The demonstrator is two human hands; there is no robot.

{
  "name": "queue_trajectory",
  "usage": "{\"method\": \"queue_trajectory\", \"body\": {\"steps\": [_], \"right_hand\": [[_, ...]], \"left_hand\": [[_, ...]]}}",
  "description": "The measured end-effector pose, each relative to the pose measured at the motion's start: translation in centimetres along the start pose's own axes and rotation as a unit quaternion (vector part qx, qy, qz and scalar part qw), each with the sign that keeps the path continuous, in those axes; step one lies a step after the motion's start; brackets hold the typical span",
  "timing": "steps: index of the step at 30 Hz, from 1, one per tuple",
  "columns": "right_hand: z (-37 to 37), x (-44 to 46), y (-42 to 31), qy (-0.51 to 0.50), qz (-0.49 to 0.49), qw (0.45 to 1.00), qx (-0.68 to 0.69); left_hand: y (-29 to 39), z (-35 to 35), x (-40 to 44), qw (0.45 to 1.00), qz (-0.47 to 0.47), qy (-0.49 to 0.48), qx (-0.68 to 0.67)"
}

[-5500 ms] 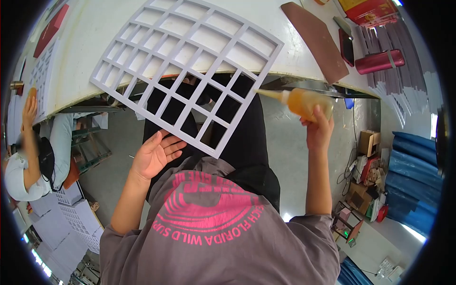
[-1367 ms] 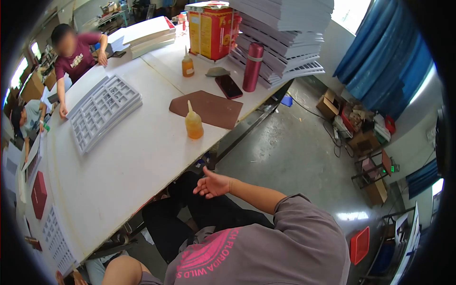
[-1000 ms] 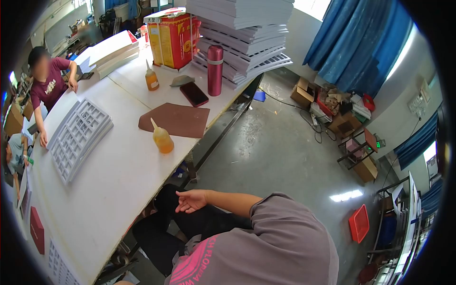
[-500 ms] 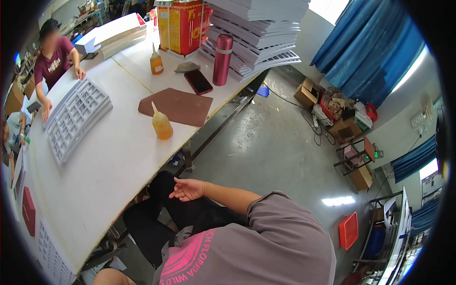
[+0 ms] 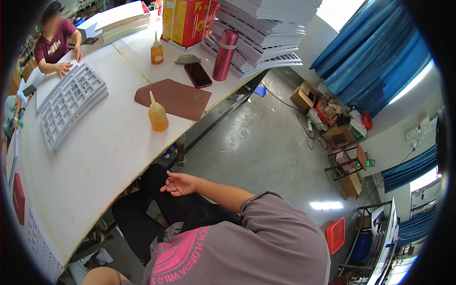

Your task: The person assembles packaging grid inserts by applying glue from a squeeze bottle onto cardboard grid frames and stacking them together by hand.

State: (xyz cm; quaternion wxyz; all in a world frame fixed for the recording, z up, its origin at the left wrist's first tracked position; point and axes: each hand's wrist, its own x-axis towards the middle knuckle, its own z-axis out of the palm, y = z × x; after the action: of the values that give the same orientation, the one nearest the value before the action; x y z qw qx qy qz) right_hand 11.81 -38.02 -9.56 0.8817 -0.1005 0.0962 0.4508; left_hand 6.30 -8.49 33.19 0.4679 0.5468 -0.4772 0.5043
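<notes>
My right hand rests on my black-trousered thigh, palm turned up, fingers loosely curled and apart, holding nothing. Of my left arm only a bare part shows at the bottom edge; its hand is out of view. Nearest my right hand on the white table stands a squeeze bottle with a pointed nozzle and amber liquid. Behind it lies a brown sheet. Further left is a stack of white gridded trays; a co-worker's hand is at its far end.
A second amber bottle, a phone, a pink flask, a red and yellow box and tall stacked white sheets stand along the table. A dark red box lies at left. Cardboard boxes sit on the floor.
The view has shifted slightly. The co-worker's hands have moved from the tray stack's sides closer together at its far end. My right hand stays on my thigh.
</notes>
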Motion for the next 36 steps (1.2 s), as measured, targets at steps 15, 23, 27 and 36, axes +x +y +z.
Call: {"method": "queue_trajectory", "body": {"steps": [15,23,27,36], "right_hand": [[0.0,0.1,-0.3,-0.027,-0.009,1.0,0.008],[0.0,0.5,-0.4,-0.043,-0.009,0.999,0.007],[0.0,0.5,-0.4,-0.047,-0.008,0.999,0.011],[0.4,0.4,-0.4,-0.053,-0.009,0.998,0.023]], "left_hand": [[-7.0,9.4,-13.5,0.507,-0.745,0.173,-0.397],[-6.7,9.5,-12.7,0.529,-0.735,0.161,-0.393],[-7.0,9.1,-13.5,0.558,-0.702,0.13,-0.422],[-6.4,9.2,-12.5,0.615,-0.657,0.109,-0.422]]}}
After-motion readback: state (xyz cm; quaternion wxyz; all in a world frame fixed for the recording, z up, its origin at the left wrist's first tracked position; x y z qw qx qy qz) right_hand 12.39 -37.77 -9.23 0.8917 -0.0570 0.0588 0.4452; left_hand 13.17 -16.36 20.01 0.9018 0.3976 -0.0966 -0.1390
